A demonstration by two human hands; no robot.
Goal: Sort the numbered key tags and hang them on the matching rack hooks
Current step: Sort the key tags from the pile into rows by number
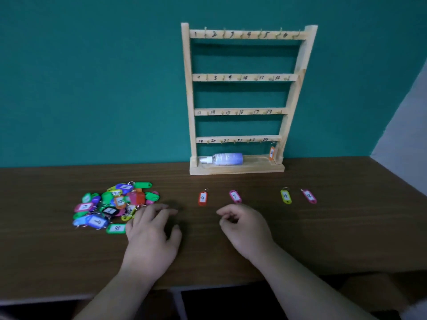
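Rack: The wooden rack [242, 100] stands at the back of the table [69, 262] against the teal wall. It has four rails with hooks, numbered 1 to 24.
Hung tag: One orange tag [272, 153] hangs at the right end of the bottom rail, by 24. I can't read its number from here.
Sorted row: Four tags lie apart in front of the rack: red tag 4 [202, 198], pink tag 7 [235, 196], yellow tag 14 [285, 196] and pink tag 18 [309, 196].
Pile: The rest sit in a tangled heap of tags [113, 204] to the left, and a green tag [116, 228] lies loose at its near edge.
Left hand: The left hand [150, 234] lies flat with its fingers stretched, right beside the heap and holding nothing.
Right hand: The right hand [245, 229] has its fingers curled in toward the thumb, just short of tag 7. I see nothing between them.
Spray bottle: A spray bottle [225, 158] lies on its side along the rack's base, under the bottom rail.
Stage: Early, I'd say; the sorting is barely started and almost every hook is bare.
Risk, reading: The green tag faces away from the person, so 08 and 80 could be confused. Handwritten 1s and 7s look alike too.
Risk, tangling: The rings in the heap look interlocked, so lifting one tag may drag others off the table.
Risk, rack: The hooks are small and close together, and a clumsy reach could nudge the light rack or land on the neighbouring hook.
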